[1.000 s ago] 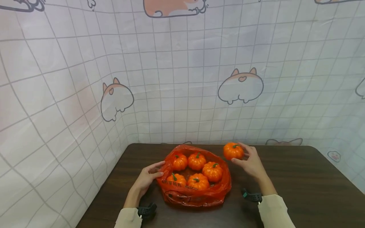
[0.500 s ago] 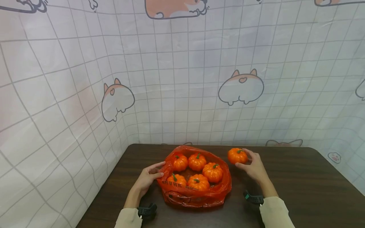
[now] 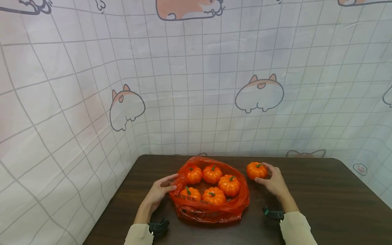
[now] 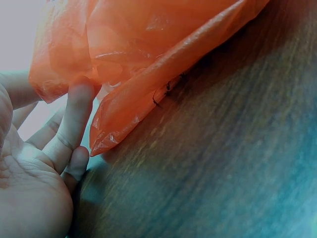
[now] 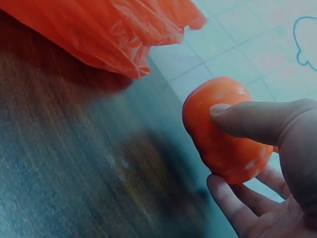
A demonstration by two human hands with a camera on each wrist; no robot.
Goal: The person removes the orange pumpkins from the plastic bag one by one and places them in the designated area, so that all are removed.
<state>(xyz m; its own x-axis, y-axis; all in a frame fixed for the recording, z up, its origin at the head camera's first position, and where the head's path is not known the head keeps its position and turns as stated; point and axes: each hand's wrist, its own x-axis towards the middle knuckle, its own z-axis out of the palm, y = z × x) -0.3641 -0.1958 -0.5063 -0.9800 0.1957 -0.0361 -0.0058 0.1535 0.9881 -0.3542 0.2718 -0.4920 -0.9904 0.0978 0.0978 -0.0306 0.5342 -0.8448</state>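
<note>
A red plastic bag (image 3: 211, 215) stands wide-mouthed on the table, with several small orange pumpkins (image 3: 229, 185) inside, green stems showing. My left hand (image 3: 157, 194) holds the bag's left rim; in the left wrist view its fingers (image 4: 79, 106) lie against the thin plastic (image 4: 143, 49). To the right of the bag, my right hand (image 3: 275, 183) grips another small pumpkin (image 3: 255, 170) between thumb and fingers. The right wrist view has the thumb (image 5: 247, 119) across the side of this pumpkin (image 5: 218, 146), fingers beneath it.
The dark wooden table (image 3: 324, 200) has a far edge near the back wall cloth (image 3: 196, 112), a white grid with cartoon dogs. Black wrist straps (image 3: 158, 226) sit on both forearms by the pale sleeves. The bag's edge (image 5: 133, 54) lies close left of the right hand.
My right hand has moved down and slightly right, away from the bag, with the pumpkin in its grip. The left hand stays at the bag's rim.
</note>
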